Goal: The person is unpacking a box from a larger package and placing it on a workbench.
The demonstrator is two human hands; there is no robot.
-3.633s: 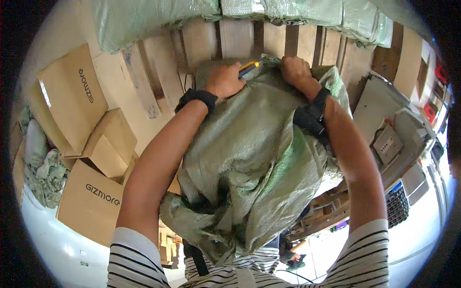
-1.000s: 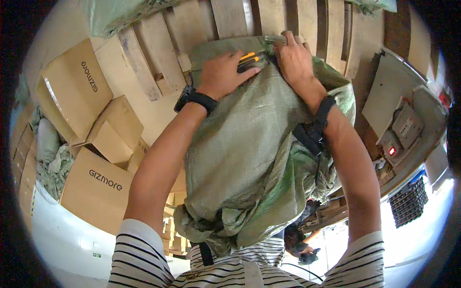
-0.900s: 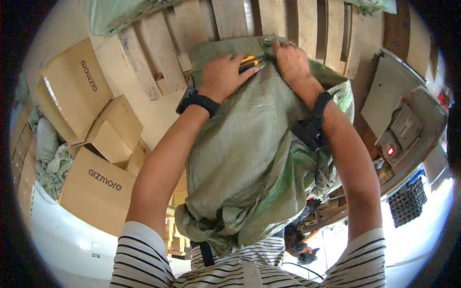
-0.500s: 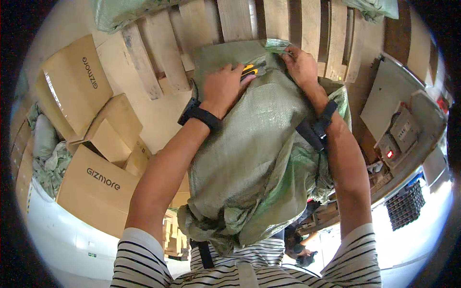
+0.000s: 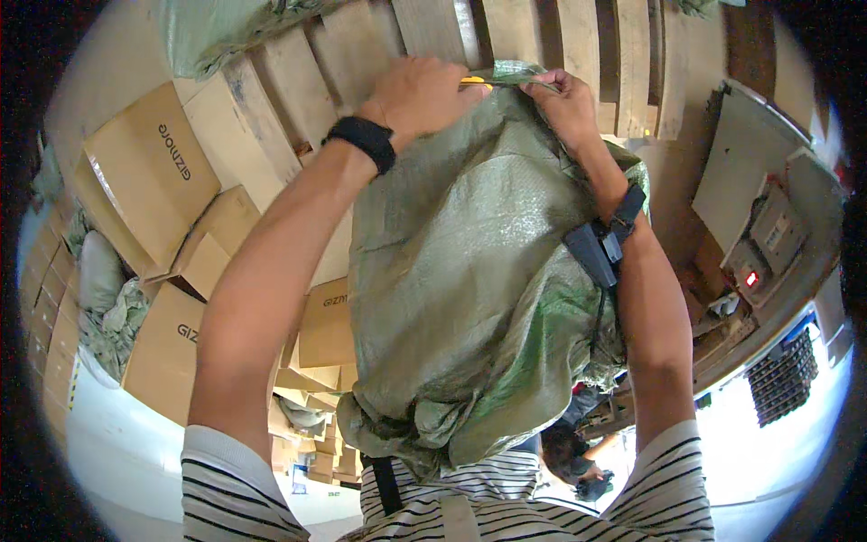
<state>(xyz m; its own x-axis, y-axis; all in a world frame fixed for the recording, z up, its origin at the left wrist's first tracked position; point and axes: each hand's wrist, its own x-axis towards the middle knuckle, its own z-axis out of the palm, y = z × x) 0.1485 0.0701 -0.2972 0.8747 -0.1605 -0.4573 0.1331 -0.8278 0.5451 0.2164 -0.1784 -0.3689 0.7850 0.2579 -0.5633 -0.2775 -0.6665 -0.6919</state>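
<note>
A large green woven sack (image 5: 442,253) hangs in front of my body, its fabric creased and bunched at the lower end. My left hand (image 5: 420,98) is closed around a yellow-and-black utility knife (image 5: 476,81), mostly hidden by the fingers. The front of the knife lies against the sack's upper edge. Just to its right, my right hand (image 5: 567,107) pinches that same edge between thumb and fingers and holds it up. Whether the blade has gone into the fabric cannot be made out.
Wooden pallet slats (image 5: 442,32) lie beyond the sack, with another green sack (image 5: 212,41) at far left. Cardboard boxes (image 5: 149,176) stand on the left. A grey box with a red light (image 5: 751,278) sits at right. Behind, a person (image 5: 573,456) is visible low in view.
My left hand has moved up and away from me with the knife, from the sack's face to its upper edge. The right hand keeps its pinch there.
</note>
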